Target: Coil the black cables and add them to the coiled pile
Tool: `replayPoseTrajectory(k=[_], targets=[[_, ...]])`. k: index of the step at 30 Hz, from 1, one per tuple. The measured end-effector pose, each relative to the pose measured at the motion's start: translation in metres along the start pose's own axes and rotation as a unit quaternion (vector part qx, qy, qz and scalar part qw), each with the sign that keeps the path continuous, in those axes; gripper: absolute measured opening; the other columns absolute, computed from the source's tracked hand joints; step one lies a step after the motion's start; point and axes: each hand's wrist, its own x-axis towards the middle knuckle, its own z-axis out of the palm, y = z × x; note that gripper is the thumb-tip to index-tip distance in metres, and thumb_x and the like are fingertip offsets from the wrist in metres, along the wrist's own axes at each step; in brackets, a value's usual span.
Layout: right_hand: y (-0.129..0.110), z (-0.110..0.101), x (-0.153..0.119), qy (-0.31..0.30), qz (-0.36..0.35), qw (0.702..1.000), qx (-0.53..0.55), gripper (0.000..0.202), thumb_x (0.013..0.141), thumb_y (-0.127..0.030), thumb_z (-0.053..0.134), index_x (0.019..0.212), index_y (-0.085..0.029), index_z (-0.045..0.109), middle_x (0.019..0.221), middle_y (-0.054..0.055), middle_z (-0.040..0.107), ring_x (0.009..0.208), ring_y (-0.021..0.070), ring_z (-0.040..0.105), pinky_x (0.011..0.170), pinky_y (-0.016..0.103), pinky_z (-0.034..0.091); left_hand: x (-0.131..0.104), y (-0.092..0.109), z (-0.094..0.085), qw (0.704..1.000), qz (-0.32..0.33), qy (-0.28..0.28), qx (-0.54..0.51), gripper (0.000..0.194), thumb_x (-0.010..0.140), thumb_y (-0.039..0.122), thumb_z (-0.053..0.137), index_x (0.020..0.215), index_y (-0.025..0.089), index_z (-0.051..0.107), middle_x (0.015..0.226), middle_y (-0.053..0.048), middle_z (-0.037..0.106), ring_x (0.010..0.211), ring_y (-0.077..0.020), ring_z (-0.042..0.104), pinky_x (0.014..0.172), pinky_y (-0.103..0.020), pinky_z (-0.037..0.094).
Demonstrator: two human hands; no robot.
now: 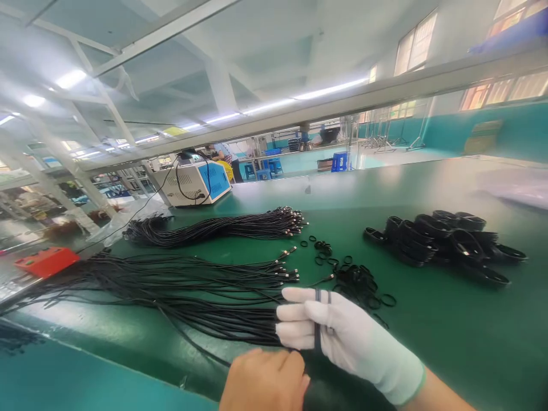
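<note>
The bare left hand (263, 379) was curled closed; what it gripped, if anything, could not be seen. The gloved right hand (338, 322) had its fingers extended, thumb folded inward, a black band (317, 328) across them. Beyond and right of the gloved hand sat a heap of coiled cables (413, 242), judged finished. Loose black cables (240, 322) lay left of that hand, a second cable bundle (214, 226) farther beyond; both appeared outstanding. Spare small bands (355, 279) lay just past the glove.
</note>
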Motion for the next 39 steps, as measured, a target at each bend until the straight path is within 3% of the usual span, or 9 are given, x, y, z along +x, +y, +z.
replayPoseTrajectory(k=[3,6,13,15,20,26,31,36,39], targets=[[0.015,-0.003,-0.002,-0.043,0.064,0.996,-0.04,0.03,0.081,-0.026,0.063,0.104,-0.008,0.054,0.09,0.011,0.056,0.081,0.0186,0.058,0.079,0.038,0.039,0.019,-0.024,-0.025,0.996,0.049,-0.03,-0.065,0.014,0.08,0.027,0.061,0.068,0.021,0.056,0.064,0.004,0.063,0.056,-0.0132,0.054,0.052,-0.027,0.03],[0.028,-0.002,-0.001,-0.112,0.15,0.982,0.004,0.035,0.074,-0.028,0.069,0.098,-0.007,0.054,0.078,0.005,0.05,0.071,0.014,0.053,0.073,0.032,0.038,0.036,-0.047,-0.037,0.978,0.027,-0.088,-0.186,0.007,0.078,0.027,0.066,0.074,0.021,0.063,0.073,0.004,0.065,0.07,-0.012,0.056,0.067,-0.024,0.037],[0.033,0.0,0.0,-0.13,0.188,0.968,0.104,0.036,0.066,-0.023,0.074,0.095,-0.012,0.053,0.064,-0.006,0.029,0.057,0.0071,0.041,0.059,0.021,0.026,0.039,-0.05,-0.001,0.859,-0.133,-0.091,-0.486,0.014,0.082,0.023,0.057,0.082,0.017,0.07,0.08,-0.002,0.067,0.073,-0.0139,0.06,0.066,-0.022,0.046],[0.027,0.004,0.0,-0.116,0.14,0.979,0.092,0.043,0.067,-0.026,0.074,0.103,-0.014,0.054,0.064,-0.006,0.028,0.059,0.0088,0.042,0.062,0.024,0.027,0.034,-0.052,0.008,0.875,-0.137,-0.082,-0.457,0.023,0.087,0.018,0.047,0.088,0.019,0.069,0.085,-0.002,0.068,0.08,-0.0149,0.061,0.072,-0.024,0.045],[0.003,0.012,0.006,-0.076,-0.01,0.992,0.1,0.032,0.074,-0.025,0.069,0.1,-0.014,0.053,0.067,-0.005,0.024,0.061,0.0088,0.032,0.063,0.027,0.026,0.011,-0.056,0.014,0.96,-0.193,-0.089,-0.18,0.03,0.092,0.022,0.034,0.087,0.022,0.064,0.082,-0.002,0.066,0.075,-0.0172,0.059,0.068,-0.027,0.044],[-0.002,0.001,0.012,0.002,-0.059,0.997,0.048,0.02,0.081,-0.024,0.062,0.097,-0.015,0.055,0.07,-0.002,0.04,0.064,0.0107,0.042,0.067,0.03,0.034,-0.007,-0.011,0.014,0.989,-0.09,-0.078,-0.086,0.02,0.087,0.018,0.041,0.083,0.022,0.06,0.074,0.0,0.064,0.063,-0.017,0.057,0.058,-0.029,0.036],[0.014,-0.002,0.002,0.089,0.042,0.992,-0.082,0.035,0.078,-0.023,0.067,0.109,-0.012,0.055,0.091,0.009,0.06,0.082,0.0173,0.058,0.081,0.036,0.039,-0.001,-0.003,0.0,0.995,-0.061,-0.029,-0.075,0.014,0.084,0.018,0.052,0.071,0.02,0.057,0.069,0.001,0.062,0.061,-0.0148,0.054,0.058,-0.029,0.032],[0.034,-0.001,-0.008,-0.06,0.18,0.979,-0.069,0.03,0.074,-0.026,0.07,0.094,-0.005,0.06,0.08,0.008,0.056,0.072,0.0134,0.053,0.074,0.032,0.039,0.0,-0.03,-0.026,0.98,-0.058,-0.05,-0.185,0.007,0.081,0.025,0.061,0.076,0.021,0.063,0.077,0.003,0.064,0.071,-0.0123,0.056,0.065,-0.025,0.037],[0.044,-0.007,-0.009,-0.074,0.229,0.97,-0.002,0.033,0.07,-0.028,0.073,0.092,-0.01,0.058,0.071,0.002,0.051,0.064,0.011,0.048,0.067,0.028,0.037,-0.001,-0.039,-0.021,0.927,-0.111,-0.083,-0.349,0.005,0.078,0.024,0.064,0.079,0.022,0.068,0.08,0.002,0.066,0.075,-0.0116,0.059,0.069,-0.021,0.042]])
